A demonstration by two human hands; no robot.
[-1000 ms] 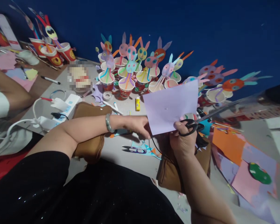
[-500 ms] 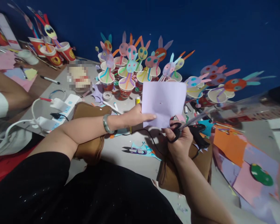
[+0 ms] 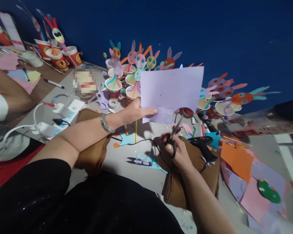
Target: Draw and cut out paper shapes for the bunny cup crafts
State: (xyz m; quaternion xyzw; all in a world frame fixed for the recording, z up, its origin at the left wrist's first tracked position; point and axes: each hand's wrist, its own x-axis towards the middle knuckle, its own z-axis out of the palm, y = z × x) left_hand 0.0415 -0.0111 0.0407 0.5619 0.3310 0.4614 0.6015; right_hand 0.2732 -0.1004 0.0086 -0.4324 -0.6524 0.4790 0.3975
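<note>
A: Where's the purple paper [image 3: 172, 87]?

B: Held up over desk [image 3: 117, 154], ahead of both hands, long axis approx L–R in view. L hand [image 3: 133, 112] pinches its left edge, thumb in front.

A: R hand [image 3: 179, 152]?

B: Gripping scissors [image 3: 173, 137], below paper's lower R part, blades angled up twd it; contact can't tell. Drawn loops [image 3: 169, 115] btwn L thumb & blades.

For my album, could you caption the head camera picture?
Left hand holding purple paper, right hand holding scissors, paper cups standing behind.
</note>
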